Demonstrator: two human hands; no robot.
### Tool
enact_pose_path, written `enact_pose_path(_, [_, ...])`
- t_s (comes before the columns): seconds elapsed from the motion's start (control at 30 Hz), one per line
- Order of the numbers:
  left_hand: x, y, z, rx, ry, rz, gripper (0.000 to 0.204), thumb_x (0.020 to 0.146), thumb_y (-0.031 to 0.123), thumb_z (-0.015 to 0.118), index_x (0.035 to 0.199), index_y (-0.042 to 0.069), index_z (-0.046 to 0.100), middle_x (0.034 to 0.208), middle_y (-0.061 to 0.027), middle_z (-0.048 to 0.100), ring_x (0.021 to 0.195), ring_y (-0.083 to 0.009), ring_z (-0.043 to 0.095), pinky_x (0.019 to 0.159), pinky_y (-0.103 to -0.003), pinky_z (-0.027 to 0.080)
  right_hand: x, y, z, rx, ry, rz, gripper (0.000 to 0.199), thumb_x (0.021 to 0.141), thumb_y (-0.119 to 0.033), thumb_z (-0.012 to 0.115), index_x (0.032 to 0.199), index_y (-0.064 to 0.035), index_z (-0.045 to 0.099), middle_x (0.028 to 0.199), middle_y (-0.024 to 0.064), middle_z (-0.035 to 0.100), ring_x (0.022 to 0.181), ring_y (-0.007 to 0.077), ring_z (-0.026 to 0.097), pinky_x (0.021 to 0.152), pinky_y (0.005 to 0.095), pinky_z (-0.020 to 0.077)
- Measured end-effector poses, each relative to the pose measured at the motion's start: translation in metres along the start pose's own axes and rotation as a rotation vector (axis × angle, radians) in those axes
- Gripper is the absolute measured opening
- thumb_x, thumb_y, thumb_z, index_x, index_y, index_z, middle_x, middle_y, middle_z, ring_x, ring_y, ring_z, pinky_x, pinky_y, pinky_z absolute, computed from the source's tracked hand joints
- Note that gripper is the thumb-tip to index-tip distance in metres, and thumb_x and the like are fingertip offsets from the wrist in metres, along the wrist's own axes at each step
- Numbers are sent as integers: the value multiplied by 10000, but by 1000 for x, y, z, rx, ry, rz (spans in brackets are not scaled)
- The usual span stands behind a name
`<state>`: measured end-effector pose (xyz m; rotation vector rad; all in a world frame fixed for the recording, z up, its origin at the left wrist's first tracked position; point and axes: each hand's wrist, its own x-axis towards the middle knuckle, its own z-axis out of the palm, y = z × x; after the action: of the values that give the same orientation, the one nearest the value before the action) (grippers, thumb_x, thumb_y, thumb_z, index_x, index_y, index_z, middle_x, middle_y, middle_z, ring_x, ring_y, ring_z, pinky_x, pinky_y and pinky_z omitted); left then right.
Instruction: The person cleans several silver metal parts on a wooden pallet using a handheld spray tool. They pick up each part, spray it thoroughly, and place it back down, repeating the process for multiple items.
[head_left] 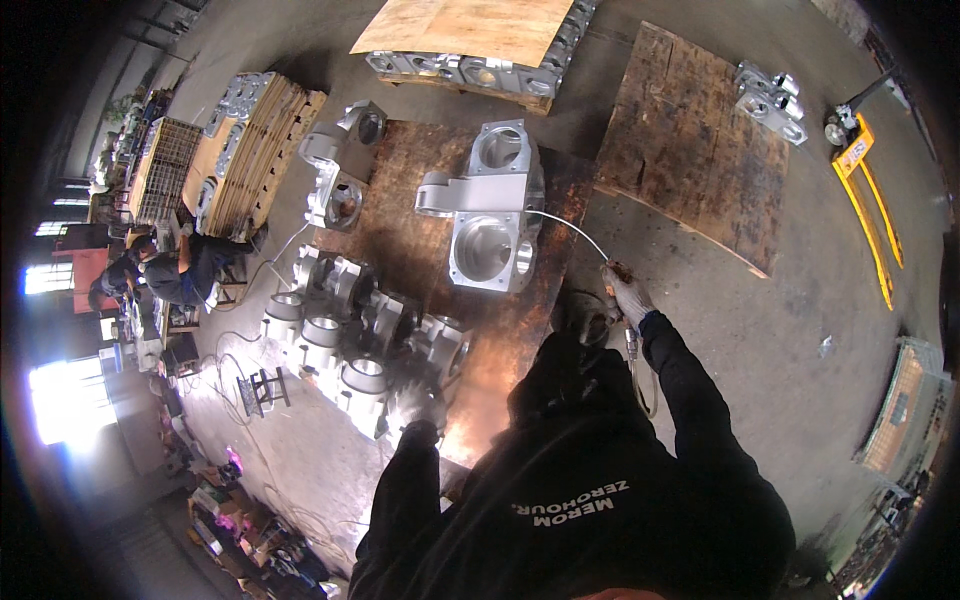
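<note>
A worker in a dark hooded top (600,500) stands at a rust-brown work surface (400,190) on a workshop floor. The gloved right hand (630,298) curls around a hose-fed tool (631,342), fingers wrapped about its handle. A slim, curved tube (575,228) runs from it to the right flank of a large grey metal casting (463,192) with round bores, lying on the far part of the surface; whether the tip touches is unclear. The gloved left hand (416,405) is at the near edge of a cluster of metal castings (322,330); glare and blur hide whether its fingers grip or merely rest. Two lines of white lettering (572,503) cross the top's chest, upside down from this angle. At right, a yellow pallet truck (846,178) bears a small dark marking, near a stained wooden board (690,140) with more castings (770,102) at its far corner. At left, a person in dark clothing (185,270) sits among stacked parts.
</note>
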<state>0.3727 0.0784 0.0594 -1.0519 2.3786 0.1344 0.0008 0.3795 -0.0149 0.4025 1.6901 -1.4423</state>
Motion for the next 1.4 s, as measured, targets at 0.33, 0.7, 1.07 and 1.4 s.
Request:
enact_pose_path(0.33, [9, -14, 25, 51, -42, 59, 560, 881, 466, 553, 1284, 83, 627, 1334, -172, 605, 1268, -345, 546, 1098, -413, 415, -3, 15, 6, 82, -59, 52, 417, 933, -510, 652, 807, -127, 543, 570, 14, 519, 440, 137, 489, 428, 320, 417])
enact_pose_path(0.7, [-2, 10, -13, 31, -113, -42, 573, 888, 424, 552, 1309, 38, 595, 1369, -192, 572, 1296, -315, 527, 1120, -418, 388, 11, 30, 24, -44, 97, -204, 396, 943, -498, 638, 815, -139, 529, 606, -24, 484, 441, 118, 452, 420, 299, 397])
enact_pose_path(1.07, [-3, 9, -16, 45, -115, -17, 614, 908, 479, 522, 1327, 35, 582, 1373, -190, 572, 1316, -311, 511, 1133, -417, 376, 34, 12, -8, 69, -248, 154, 429, 945, -522, 622, 809, -126, 528, 619, 4, 482, 514, 143, 491, 492, 327, 421])
enact_pose_path(1.4, [8, 0, 6, 31, -106, -1, 660, 833, 475, 615, 1350, 67, 579, 1398, -187, 555, 1340, -308, 494, 1148, -416, 365, 30, 67, -8, -118, 74, -64, 480, 910, -566, 654, 728, -145, 513, 567, 6, 490, 440, 141, 473, 414, 334, 404])
